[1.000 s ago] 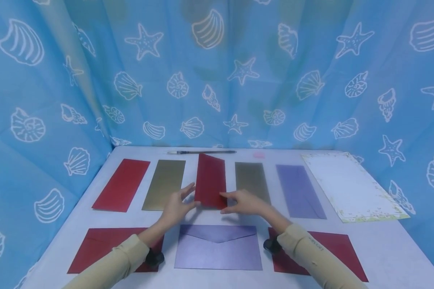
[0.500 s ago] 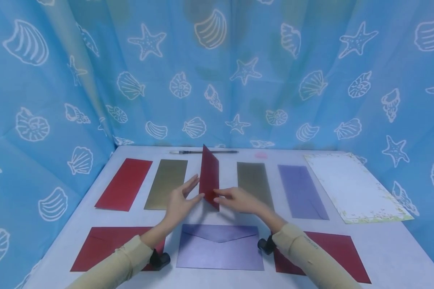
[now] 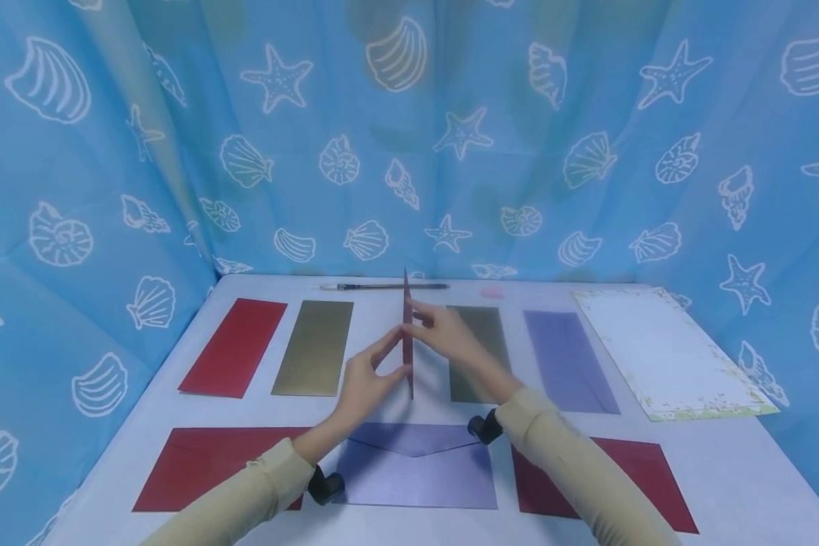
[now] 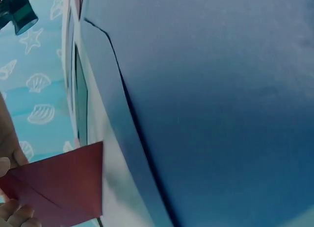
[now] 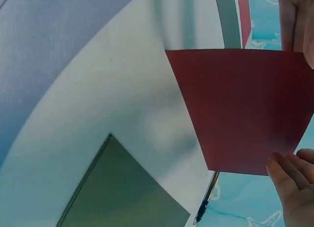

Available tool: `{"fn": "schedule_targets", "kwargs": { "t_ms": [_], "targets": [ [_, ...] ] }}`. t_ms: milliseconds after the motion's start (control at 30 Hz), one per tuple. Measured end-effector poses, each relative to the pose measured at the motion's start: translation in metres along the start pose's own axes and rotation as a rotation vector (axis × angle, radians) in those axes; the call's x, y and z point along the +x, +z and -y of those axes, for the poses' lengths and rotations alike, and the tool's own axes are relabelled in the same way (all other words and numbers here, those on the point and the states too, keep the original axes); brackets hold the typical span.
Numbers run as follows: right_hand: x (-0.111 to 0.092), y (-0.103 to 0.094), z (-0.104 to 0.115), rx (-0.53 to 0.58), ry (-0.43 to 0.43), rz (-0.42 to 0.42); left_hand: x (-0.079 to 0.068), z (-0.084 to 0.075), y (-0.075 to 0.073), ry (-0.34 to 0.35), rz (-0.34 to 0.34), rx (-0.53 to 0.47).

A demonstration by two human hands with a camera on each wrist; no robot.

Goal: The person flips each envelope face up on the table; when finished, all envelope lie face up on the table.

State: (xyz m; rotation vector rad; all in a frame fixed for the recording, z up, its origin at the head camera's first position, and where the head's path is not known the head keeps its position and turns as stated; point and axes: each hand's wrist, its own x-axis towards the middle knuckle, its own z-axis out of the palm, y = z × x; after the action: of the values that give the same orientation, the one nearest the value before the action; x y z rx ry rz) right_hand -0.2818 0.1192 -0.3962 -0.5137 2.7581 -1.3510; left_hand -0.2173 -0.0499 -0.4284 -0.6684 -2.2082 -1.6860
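Observation:
A red envelope (image 3: 408, 356) stands on edge above the table's middle, almost edge-on to the head view. My left hand (image 3: 368, 379) holds it from the left, index finger higher and thumb near its lower end. My right hand (image 3: 450, 334) pinches it farther up from the right. The left wrist view gives the envelope's (image 4: 64, 188) seamed face, with my right hand (image 4: 7, 138) at its upper edge and my left fingers (image 4: 19, 214) on the lower part. From the right wrist, the envelope (image 5: 240, 109) shows a plain face, my right fingers (image 5: 287, 188) touching it.
A purple envelope (image 3: 416, 481) lies nearest, between dark red envelopes (image 3: 205, 455) (image 3: 635, 478). Behind are a red envelope (image 3: 235, 349), gold ones (image 3: 314, 349) (image 3: 484, 341), another purple one (image 3: 569, 360) and bordered paper (image 3: 662, 349). A brush (image 3: 368, 287) lies at the back.
The red envelope has turned from showing its broad face to edge-on and moved slightly right. My right hand has shifted up along it; my left hand has moved right and now holds it too.

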Motion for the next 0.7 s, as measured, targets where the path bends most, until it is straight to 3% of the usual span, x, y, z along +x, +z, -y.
{"fn": "schedule_targets", "kwargs": {
  "t_ms": [167, 633, 700],
  "targets": [
    [0.002, -0.003, -0.002, -0.001, 0.090, 0.014, -0.004, -0.019, 0.001, -0.004, 0.029, -0.018],
    [0.011, -0.027, -0.014, 0.015, 0.083, 0.160, -0.010, -0.006, 0.011, -0.023, 0.068, -0.015],
    [0.011, -0.030, -0.014, 0.007, 0.069, 0.172, -0.008, 0.004, 0.014, -0.025, 0.069, -0.012]
  ]
}}
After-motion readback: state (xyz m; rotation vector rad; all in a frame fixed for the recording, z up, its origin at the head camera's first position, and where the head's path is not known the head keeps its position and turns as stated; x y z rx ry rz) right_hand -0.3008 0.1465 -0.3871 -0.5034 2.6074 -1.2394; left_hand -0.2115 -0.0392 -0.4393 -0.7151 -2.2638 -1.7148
